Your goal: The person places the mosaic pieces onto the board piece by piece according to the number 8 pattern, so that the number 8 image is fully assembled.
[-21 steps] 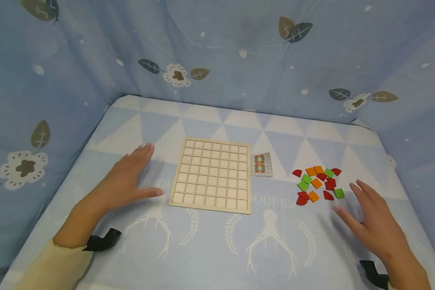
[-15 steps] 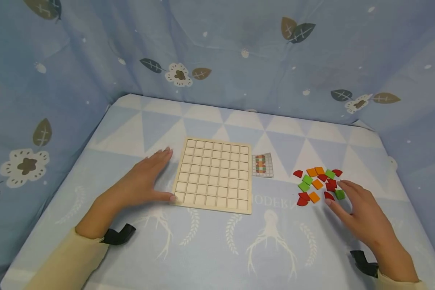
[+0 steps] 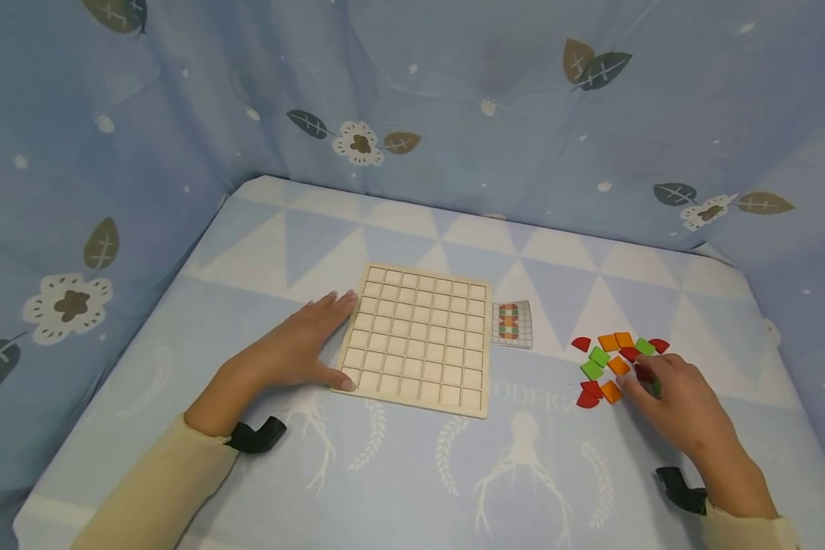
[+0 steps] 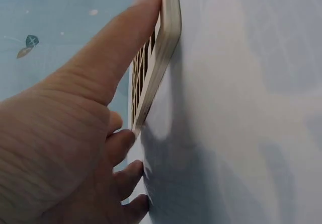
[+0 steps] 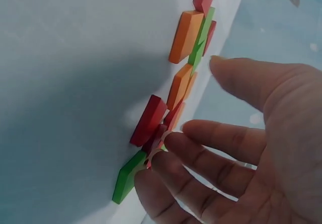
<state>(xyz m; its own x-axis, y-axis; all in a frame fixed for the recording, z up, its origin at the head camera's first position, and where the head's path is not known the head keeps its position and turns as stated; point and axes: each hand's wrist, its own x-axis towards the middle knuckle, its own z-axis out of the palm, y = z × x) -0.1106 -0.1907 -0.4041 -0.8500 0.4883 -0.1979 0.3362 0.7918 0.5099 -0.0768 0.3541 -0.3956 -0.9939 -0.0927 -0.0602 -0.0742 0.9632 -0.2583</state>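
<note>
My left hand [image 3: 292, 347] lies at the left side of a wooden grid board [image 3: 418, 336], its thumb [image 4: 113, 45] on the near left corner and its outstretched fingertips along the edge. On the right, my right hand [image 3: 684, 405] hovers over a loose group of small flat pieces, thumb and fingers apart. In the right wrist view its fingertips come right up to a red quarter-circle piece [image 5: 149, 121] and a green square tile [image 5: 128, 178]; nothing is between finger and thumb. Orange square tiles [image 3: 610, 393] lie left of the thumb. The hand hides some pieces in the head view.
A small pattern card [image 3: 512, 324] with a coloured figure on a grid lies against the board's right side. The table is covered by a blue and white patterned cloth [image 3: 412, 473]. Blue printed curtains [image 3: 454, 137] stand around its back and sides.
My left hand has moved right, to the board, and its thumb now rests on the corner. The right hand has come leftward over the red and green pieces. The head view has shifted slightly.
</note>
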